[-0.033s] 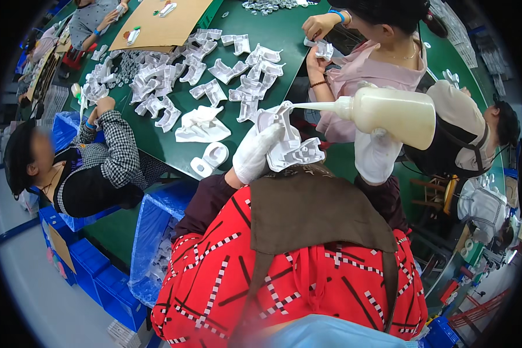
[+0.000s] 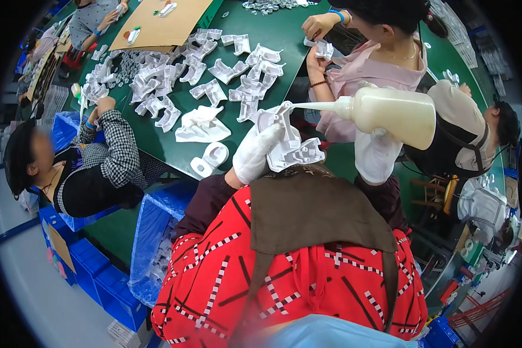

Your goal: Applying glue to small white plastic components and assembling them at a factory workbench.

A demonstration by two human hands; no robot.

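Left hand [image 2: 254, 154], white-gloved, closed round a white moulded plastic part [image 2: 293, 148], fingers wrapped over its near edge, part held up off the green table [image 2: 174, 155] just in front of the chest. Right hand [image 2: 377, 155], also gloved, gripping the underside of a cream squeeze bottle [image 2: 395, 113], bottle laid nearly level, long nozzle tip [image 2: 298, 105] touching or just at the top of the part (contact itself too small to tell).

Step in hand, by the look of it: dosing glue or paste from bottle onto the part. Next move calls for a steady nozzle on the seam, gentle squeeze, part kept from tilting in the glove.

Around:
- heap of like white parts [image 2: 156, 87] across the table middle, well apart from the hands
- white crumpled cloth [image 2: 200, 124] and a small white rounded piece [image 2: 211, 156] near the table's front edge
- cardboard sheet [image 2: 162, 23] at far side
- blue bin [image 2: 156, 232] with clear liner below the table edge, more parts inside

In the way: co-worker in pink top [image 2: 365, 69] right behind the bottle, own hands on another small part [image 2: 322, 49]; checked sleeve [image 2: 119, 145] of a second person resting on the table to the left. Close quarters (elbow room tight on the right).
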